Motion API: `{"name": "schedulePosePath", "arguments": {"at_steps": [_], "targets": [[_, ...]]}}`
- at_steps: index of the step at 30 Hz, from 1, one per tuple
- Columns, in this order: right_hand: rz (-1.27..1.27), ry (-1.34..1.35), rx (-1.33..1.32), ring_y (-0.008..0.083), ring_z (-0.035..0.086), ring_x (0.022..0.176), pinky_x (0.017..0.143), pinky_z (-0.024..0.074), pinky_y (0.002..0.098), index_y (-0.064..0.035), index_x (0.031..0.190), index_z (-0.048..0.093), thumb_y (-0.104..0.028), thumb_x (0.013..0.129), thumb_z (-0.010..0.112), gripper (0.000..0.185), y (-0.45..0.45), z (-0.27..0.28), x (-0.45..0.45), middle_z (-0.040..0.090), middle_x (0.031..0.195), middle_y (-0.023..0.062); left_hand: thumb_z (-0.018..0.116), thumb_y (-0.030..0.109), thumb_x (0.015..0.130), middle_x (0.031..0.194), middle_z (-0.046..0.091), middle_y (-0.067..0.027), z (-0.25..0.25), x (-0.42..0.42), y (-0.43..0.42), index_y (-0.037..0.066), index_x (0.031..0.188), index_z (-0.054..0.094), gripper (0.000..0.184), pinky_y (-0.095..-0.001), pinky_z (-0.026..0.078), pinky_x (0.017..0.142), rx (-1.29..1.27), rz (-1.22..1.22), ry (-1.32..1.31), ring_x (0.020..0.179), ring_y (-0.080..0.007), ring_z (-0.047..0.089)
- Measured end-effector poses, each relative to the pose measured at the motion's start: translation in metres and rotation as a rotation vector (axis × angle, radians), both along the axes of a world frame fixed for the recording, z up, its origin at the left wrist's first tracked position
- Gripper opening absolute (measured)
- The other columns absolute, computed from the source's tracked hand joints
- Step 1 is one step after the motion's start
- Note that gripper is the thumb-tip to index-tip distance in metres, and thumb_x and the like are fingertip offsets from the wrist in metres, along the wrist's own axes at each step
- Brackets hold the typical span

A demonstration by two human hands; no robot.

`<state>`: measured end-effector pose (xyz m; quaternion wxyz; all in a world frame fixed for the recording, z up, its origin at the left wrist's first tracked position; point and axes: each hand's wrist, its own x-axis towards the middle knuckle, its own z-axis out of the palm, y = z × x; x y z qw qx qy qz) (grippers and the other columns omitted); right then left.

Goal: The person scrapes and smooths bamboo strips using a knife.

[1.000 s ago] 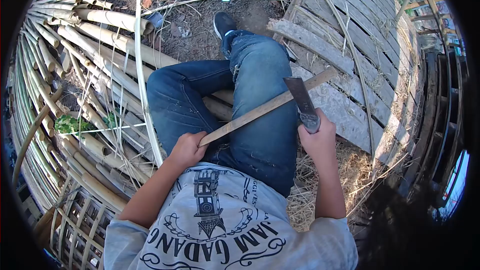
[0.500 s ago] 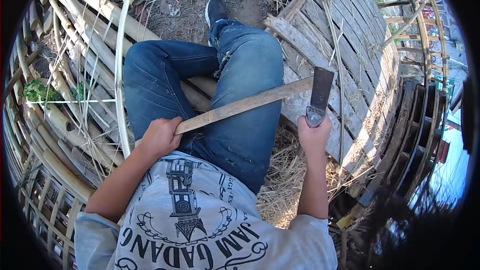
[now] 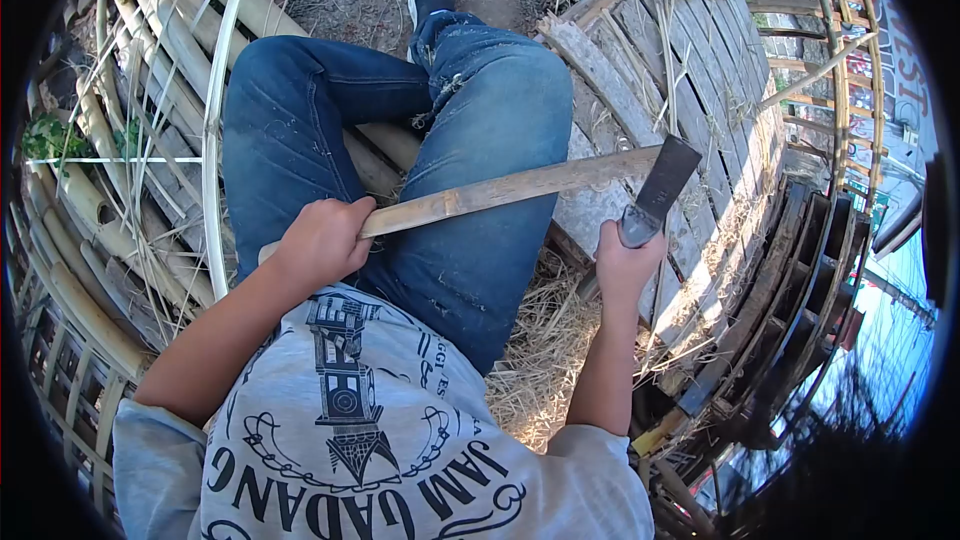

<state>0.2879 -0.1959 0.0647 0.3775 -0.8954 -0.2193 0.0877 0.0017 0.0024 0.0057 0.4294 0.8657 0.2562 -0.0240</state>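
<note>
My left hand (image 3: 325,240) is closed around the near end of a split bamboo strip (image 3: 490,190). The strip slants across my thighs, rising towards the right. In my right hand (image 3: 630,262) is a machete (image 3: 668,178) with a short, broad dark blade and a grey collar at the handle. Its blade points up and to the right. The strip's far end meets the blade's left edge in view; whether they touch I cannot tell. Part of the handle is hidden by my fingers.
Bamboo poles (image 3: 110,230) are piled on the left, crossed by a long pale strip (image 3: 213,130). A weathered plank platform (image 3: 640,70) lies to the right, with straw (image 3: 550,360) beside my leg. Stacked dark timber (image 3: 770,290) and a bamboo fence (image 3: 845,60) stand farther right.
The machete's blade has tilted farther to the right. The strip's far end has shifted right and now lies flatter. My head view has also moved slightly.
</note>
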Motion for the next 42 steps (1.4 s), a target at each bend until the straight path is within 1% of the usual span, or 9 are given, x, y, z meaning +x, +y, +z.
{"name": "schedulePosePath", "arguments": {"at_steps": [13,15,19,23,27,33,35,39,42], "targets": [[0.238,-0.123,-0.105,0.0071,0.048,0.052,0.050,0.0401,0.0265,-0.0016,0.067,0.051,0.000,0.071,0.063,0.013,0.006,0.016,-0.003,0.052,0.058,0.0000,0.057,0.004,0.070,0.068,0.058,-0.0258,0.007,0.004,-0.001,-0.003,0.088,0.058,0.020,-0.0503,0.047,0.067,-0.076,0.036,0.015,0.069,-0.0448,0.058],[-0.086,0.218,0.045,0.0094,0.048,0.052,0.050,0.0399,0.0279,0.0009,0.071,0.052,-0.003,0.072,0.064,0.012,0.004,0.004,-0.003,0.049,0.056,0.0021,0.057,0.003,0.071,0.068,0.058,-0.0260,0.007,0.009,-0.003,-0.004,0.090,0.058,0.020,-0.0504,0.047,0.067,-0.053,0.042,-0.017,0.069,-0.0447,0.059],[0.383,-0.075,-0.141,0.0108,0.048,0.043,0.043,0.0398,0.0270,-0.0016,0.069,0.050,0.001,0.074,0.060,0.012,0.004,0.009,-0.011,0.051,0.055,0.0025,0.057,0.003,0.071,0.069,0.059,-0.0265,0.009,0.010,-0.004,-0.004,0.092,0.059,0.023,-0.0501,0.048,0.067,-0.062,0.047,-0.026,0.069,-0.0449,0.059],[-0.113,0.255,-0.018,0.0082,0.051,0.056,0.054,0.0425,0.0283,0.0011,0.074,0.057,-0.005,0.070,0.064,0.010,0.010,0.013,-0.001,0.056,0.058,0.0069,0.060,0.008,0.076,0.069,0.062,-0.0240,0.019,0.028,-0.017,-0.003,0.091,0.060,0.018,-0.0492,0.051,0.067,-0.131,0.021,-0.018,0.067,-0.0414,0.062],[0.290,0.048,-0.143,0.0080,0.050,0.056,0.052,0.0408,0.0297,-0.0002,0.067,0.053,-0.002,0.070,0.062,0.010,0.008,0.004,-0.018,0.054,0.058,0.0016,0.060,0.009,0.079,0.067,0.061,-0.0237,0.022,0.032,-0.016,-0.003,0.088,0.058,0.015,-0.0493,0.051,0.066,-0.082,0.010,0.005,0.066,-0.0414,0.062],[-0.048,0.221,-0.092,0.0108,0.051,0.051,0.052,0.0428,0.0293,0.0021,0.074,0.059,-0.005,0.068,0.065,0.012,0.010,-0.002,-0.015,0.053,0.055,0.0067,0.060,0.007,0.079,0.070,0.060,-0.0261,0.023,0.048,-0.025,-0.005,0.094,0.057,0.020,-0.0508,0.049,0.065,-0.099,0.016,-0.004,0.067,-0.0440,0.060],[0.391,-0.006,-0.208,0.0100,0.050,0.049,0.049,0.0398,0.0287,0.0002,0.066,0.053,-0.001,0.069,0.063,0.010,0.011,0.006,-0.020,0.051,0.054,0.0008,0.060,0.008,0.079,0.069,0.060,-0.0255,0.026,0.049,-0.020,-0.005,0.095,0.056,0.021,-0.0502,0.049,0.064,-0.057,-0.016,0.030,0.067,-0.0432,0.061],[-0.127,0.309,-0.008,0.0190,0.062,0.057,0.058,0.0478,0.0309,0.0050,0.075,0.058,-0.009,0.067,0.067,0.018,0.013,0.004,0.003,0.061,0.063,0.0147,0.061,0.010,0.078,0.070,0.062,-0.0238,0.029,0.056,-0.024,-0.005,0.100,0.054,0.027,-0.0487,0.050,0.063,0.020,-0.062,0.077,0.067,-0.0412,0.062],[0.082,0.199,-0.129,0.0150,0.058,0.057,0.057,0.0460,0.0301,0.0033,0.073,0.056,-0.008,0.068,0.066,0.016,0.011,0.000,-0.001,0.059,0.062,0.0102,0.062,0.011,0.078,0.071,0.062,-0.0227,0.035,0.051,-0.024,-0.005,0.101,0.052,0.030,-0.0484,0.050,0.062,0.067,-0.082,0.107,0.067,-0.0407,0.063]]}}
